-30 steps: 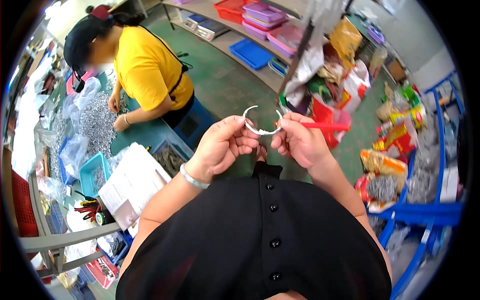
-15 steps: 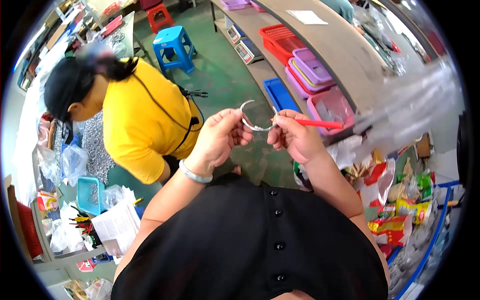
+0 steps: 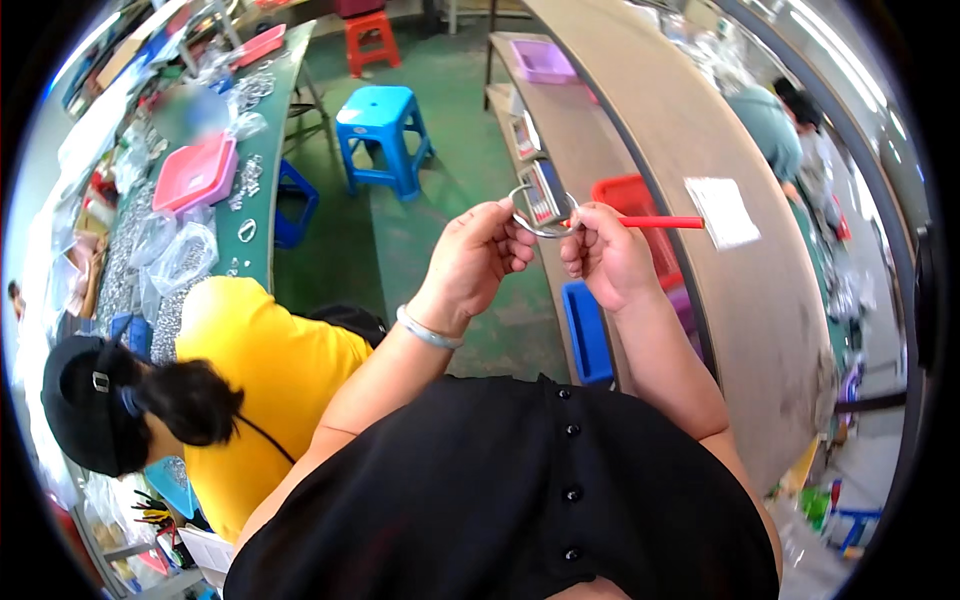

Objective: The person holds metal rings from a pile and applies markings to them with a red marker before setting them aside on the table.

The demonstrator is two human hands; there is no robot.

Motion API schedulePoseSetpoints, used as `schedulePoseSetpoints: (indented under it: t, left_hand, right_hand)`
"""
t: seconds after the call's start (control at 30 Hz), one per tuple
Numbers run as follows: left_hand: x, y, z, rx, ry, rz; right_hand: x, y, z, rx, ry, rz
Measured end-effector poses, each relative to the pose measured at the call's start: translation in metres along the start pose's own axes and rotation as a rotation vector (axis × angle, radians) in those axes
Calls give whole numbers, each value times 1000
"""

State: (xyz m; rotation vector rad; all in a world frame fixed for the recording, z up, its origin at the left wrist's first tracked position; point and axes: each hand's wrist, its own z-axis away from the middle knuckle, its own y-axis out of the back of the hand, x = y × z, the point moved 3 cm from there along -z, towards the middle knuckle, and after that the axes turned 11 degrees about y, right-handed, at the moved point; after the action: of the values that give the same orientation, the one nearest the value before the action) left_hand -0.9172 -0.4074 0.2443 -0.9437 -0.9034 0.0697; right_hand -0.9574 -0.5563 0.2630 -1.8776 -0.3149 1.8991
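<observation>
A thin silvery open bangle (image 3: 545, 234) is held up between my two hands, its gap toward the far side. My left hand (image 3: 473, 258) pinches its left side between thumb and fingers. The right side is gripped in my right hand (image 3: 615, 262), which also holds a slim red pen-like stick (image 3: 662, 222) pointing right. A pale bangle (image 3: 430, 327) circles my left wrist. Below and behind the held bangle, a small weighing scale (image 3: 543, 192) stands on the shelf.
A person in a yellow shirt (image 3: 260, 350) leans over at the left, near a green table (image 3: 262, 195) with a pink tray (image 3: 195, 175) and metal pieces. A blue stool (image 3: 382, 108) stands ahead. On the right, a long brown bench (image 3: 690, 120) carries white paper (image 3: 722, 212), with a blue bin (image 3: 587, 330) below.
My view has moved forward along the aisle; the yellow-shirted person now sits lower left and more of the bench shows. Both hands still hold the bangle, and the red stick stays in my right.
</observation>
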Motion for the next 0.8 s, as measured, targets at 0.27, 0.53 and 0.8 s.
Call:
schedulePoseSetpoints:
  t: [0.27,0.53,0.8]
  left_hand:
    - [94,84,-85,249,-140,23]
    - [207,142,-191,460,-265,-23]
    - [303,214,-276,537,-341,113]
  right_hand:
    - [36,-39,-205,-275,-169,-74]
    - [57,-90,-413,-578,-320,-99]
    - [77,-140,-568,-705,-457,-12]
